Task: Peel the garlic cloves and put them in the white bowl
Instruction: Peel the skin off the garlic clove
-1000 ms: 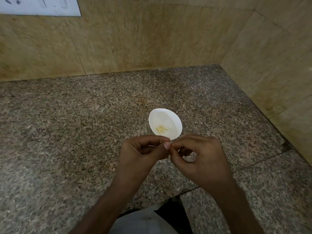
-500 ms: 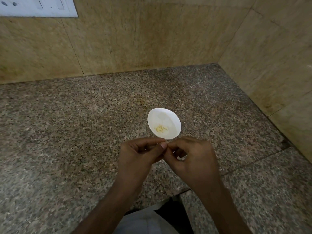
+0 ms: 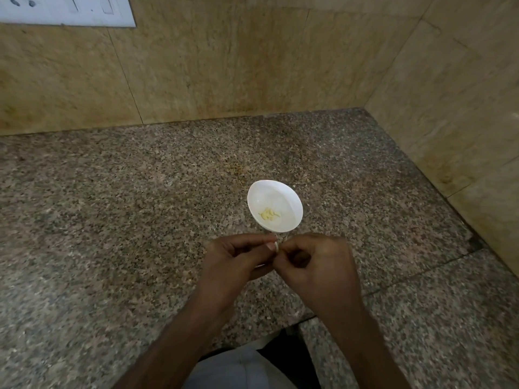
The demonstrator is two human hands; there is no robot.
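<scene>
A small white bowl [image 3: 283, 197] sits on the speckled granite counter with several pale yellow peeled cloves [image 3: 269, 214] in its bottom. Just in front of the bowl, my left hand [image 3: 236, 262] and my right hand [image 3: 314, 265] meet fingertip to fingertip. Between their thumbs and forefingers they pinch one small pale garlic clove [image 3: 276, 246], mostly hidden by the fingers. A bit of whitish skin shows under my left fingers.
The granite counter [image 3: 112, 220] runs back to tan stone walls at the rear and right, forming a corner at the far right. A white switch plate [image 3: 67, 9] is on the wall at top left. The counter's front edge has a notch near my body.
Both hands have stayed together on the clove in front of the bowl, with only small shifts of the fingers. The bowl has not moved.
</scene>
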